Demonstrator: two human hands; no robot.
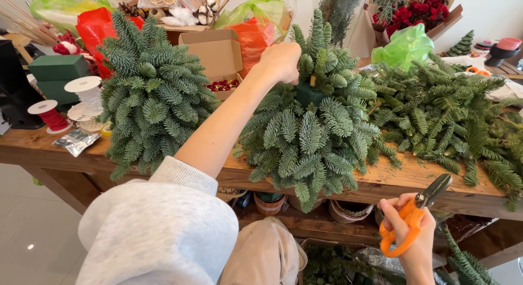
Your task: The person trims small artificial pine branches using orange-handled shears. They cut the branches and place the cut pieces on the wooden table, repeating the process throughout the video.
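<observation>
My left hand (281,60) reaches over the wooden table (32,146) and is closed on a fir sprig at the top of a half-built fir cone arrangement (308,138), beside the dark green foam core (309,93) showing through its branches. My right hand (411,236) hangs low, in front of the table's edge, gripping orange-handled shears (417,211) with the blades pointing up and to the right. A second, fuller fir cone (150,92) stands to the left.
Loose fir branches (452,113) are piled at the right. An open cardboard box (218,56) with red berries sits behind the cones. Red ribbon spools (50,115), green foam blocks (57,72) and bags fill the left. Baskets stand on the shelf below.
</observation>
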